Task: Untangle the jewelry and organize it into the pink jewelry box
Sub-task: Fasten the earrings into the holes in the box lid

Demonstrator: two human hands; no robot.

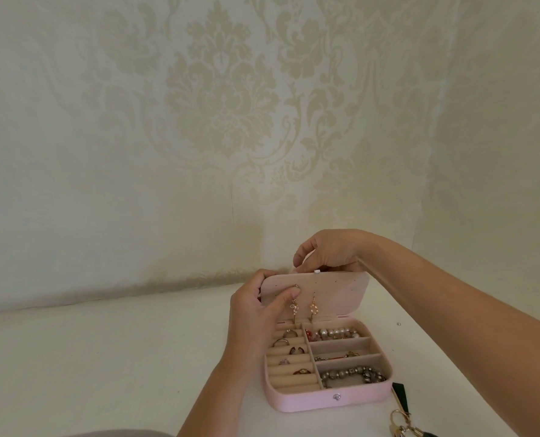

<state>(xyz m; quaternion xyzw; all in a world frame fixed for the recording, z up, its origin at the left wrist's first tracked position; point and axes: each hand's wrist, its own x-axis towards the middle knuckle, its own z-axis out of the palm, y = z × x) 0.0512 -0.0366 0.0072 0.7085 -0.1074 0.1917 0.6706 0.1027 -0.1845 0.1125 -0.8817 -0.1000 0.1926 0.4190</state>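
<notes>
Box [325,400] sits open on the worktop [136,357], left grip [256,316] pinching the lid [341,291] edge with thumb on an earring [294,307] hook, right grip [328,250] curled over the lid's top rim; risk: a thumb slip unseats the hook and the earring drops among the rings [289,334].

My left hand [256,313] grips the left corner of the upright lid [338,293] of the pink jewelry box [331,402], thumb pressed by the hook of a gold flower earring [293,307] hanging beside a pearl earring [314,309]. My right hand [325,250] curls behind the lid's top edge; what it holds is hidden. Rings [289,334] sit in the rolls, a pearl bracelet [338,334] and a grey bead bracelet [353,373] in separate compartments on the right. The box rests on the white desk [120,357].
</notes>
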